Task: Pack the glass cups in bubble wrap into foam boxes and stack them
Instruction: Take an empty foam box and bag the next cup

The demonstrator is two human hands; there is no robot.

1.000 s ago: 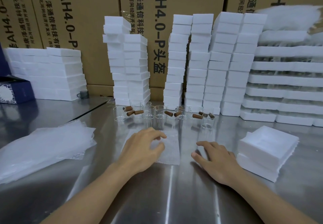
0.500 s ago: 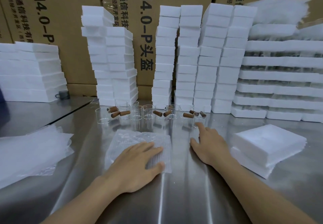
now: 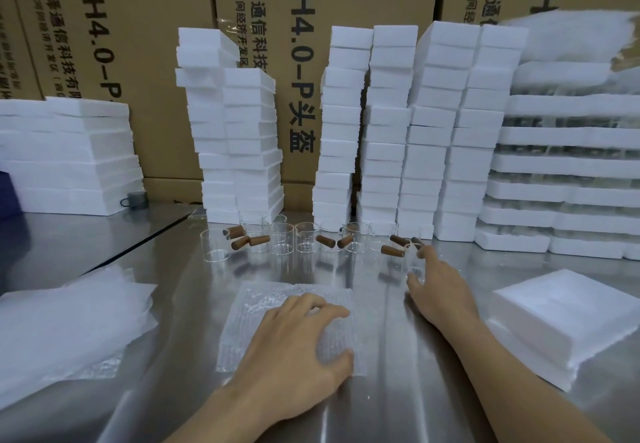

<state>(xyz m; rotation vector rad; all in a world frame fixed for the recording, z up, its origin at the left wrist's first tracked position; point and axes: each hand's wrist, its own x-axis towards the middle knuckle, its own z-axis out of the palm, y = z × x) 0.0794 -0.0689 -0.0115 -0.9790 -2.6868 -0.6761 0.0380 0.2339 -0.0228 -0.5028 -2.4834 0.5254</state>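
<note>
The clear glass cups with brown wooden handles [image 3: 306, 240] stand in a row, far centre on the steel table [image 3: 381, 401], all unwrapped. My right hand [image 3: 440, 290], fingers straight, reaches the rightmost cup [image 3: 414, 262], thumb and forefinger either side; I cannot tell if they touch it. My left hand [image 3: 294, 345] lies released, flat on one square sheet of clear bubble wrap [image 3: 277, 300], near centre. Shallow white foam boxes [image 3: 561, 318] wait near right, with tall stacks of white foam boxes [image 3: 381, 131] far behind. I judge wrapping, boxing and stacking remain for every cup here.
</note>
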